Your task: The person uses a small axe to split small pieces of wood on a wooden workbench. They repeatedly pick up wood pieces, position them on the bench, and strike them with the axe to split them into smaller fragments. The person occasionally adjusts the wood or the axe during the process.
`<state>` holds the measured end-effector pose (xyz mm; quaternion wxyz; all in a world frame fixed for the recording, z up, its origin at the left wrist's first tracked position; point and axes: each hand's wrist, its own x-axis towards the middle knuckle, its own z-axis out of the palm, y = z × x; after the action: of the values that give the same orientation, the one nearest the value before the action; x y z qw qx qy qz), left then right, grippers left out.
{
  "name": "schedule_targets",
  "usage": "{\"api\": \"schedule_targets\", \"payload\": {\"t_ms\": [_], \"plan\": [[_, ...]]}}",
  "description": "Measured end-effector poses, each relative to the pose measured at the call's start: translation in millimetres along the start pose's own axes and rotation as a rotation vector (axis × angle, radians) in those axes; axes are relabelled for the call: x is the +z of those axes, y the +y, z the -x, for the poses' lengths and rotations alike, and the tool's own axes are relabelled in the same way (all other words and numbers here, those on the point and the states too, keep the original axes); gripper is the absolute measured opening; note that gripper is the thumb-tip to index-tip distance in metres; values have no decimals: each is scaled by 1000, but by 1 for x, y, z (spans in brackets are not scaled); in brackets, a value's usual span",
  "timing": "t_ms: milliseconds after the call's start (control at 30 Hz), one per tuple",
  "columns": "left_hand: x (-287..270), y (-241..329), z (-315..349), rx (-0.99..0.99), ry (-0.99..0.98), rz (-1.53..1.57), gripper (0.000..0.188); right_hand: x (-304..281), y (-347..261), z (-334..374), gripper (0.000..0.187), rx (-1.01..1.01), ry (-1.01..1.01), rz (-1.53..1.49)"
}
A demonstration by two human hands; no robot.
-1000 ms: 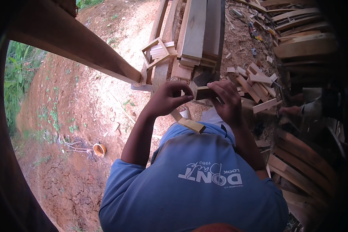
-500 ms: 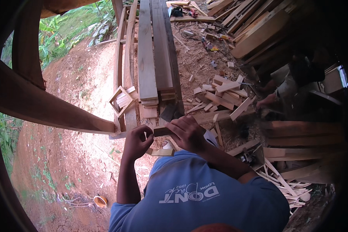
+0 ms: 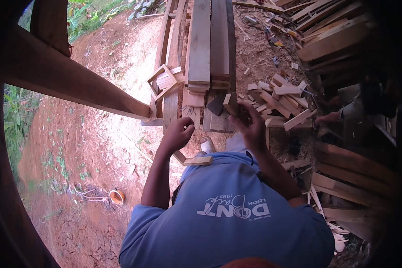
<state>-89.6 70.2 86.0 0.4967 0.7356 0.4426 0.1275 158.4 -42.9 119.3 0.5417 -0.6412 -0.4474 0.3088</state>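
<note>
My right hand (image 3: 253,129) grips a short wooden block (image 3: 230,105), raised and tilted over the near end of the bench. Its thumb and fingers close round the block's lower part. Left of it, my left hand (image 3: 178,135) is held with the fingers curled in; whether anything small sits in them is hidden. A dark flat-sided piece (image 3: 215,104) rests on the bench end beside the block. Close to my shirt, below my left hand, is an angled piece of wood (image 3: 198,161). A small square wooden frame (image 3: 153,87) lies tilted on the left beams.
Long planks (image 3: 199,49) are stacked along the bench. To the right lies a heap of wooden offcuts (image 3: 286,100), with more boards (image 3: 339,42) beyond. A thick timber beam (image 3: 80,78) slants in from the left. Another person's foot (image 3: 328,117) shows at right.
The block has come up and turned in my right hand, its end now pointing upward. My left hand has moved away from the block. The whole view has shifted.
</note>
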Motion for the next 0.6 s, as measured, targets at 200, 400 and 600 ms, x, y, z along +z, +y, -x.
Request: {"api": "schedule_targets", "payload": {"t_ms": [200, 400, 600], "plan": [[4, -33, -27, -415, -173, 306, 85, -2, 32, -4, 39, 388, -250, -101], [6, -42, -48, -590, -333, 462, 77, 47, 48, -2, 41, 573, -521, -117], [-3, -73, -41, -352, -488, 797, 41, 66, 74, 3, 48, 664, -675, -125]]}}
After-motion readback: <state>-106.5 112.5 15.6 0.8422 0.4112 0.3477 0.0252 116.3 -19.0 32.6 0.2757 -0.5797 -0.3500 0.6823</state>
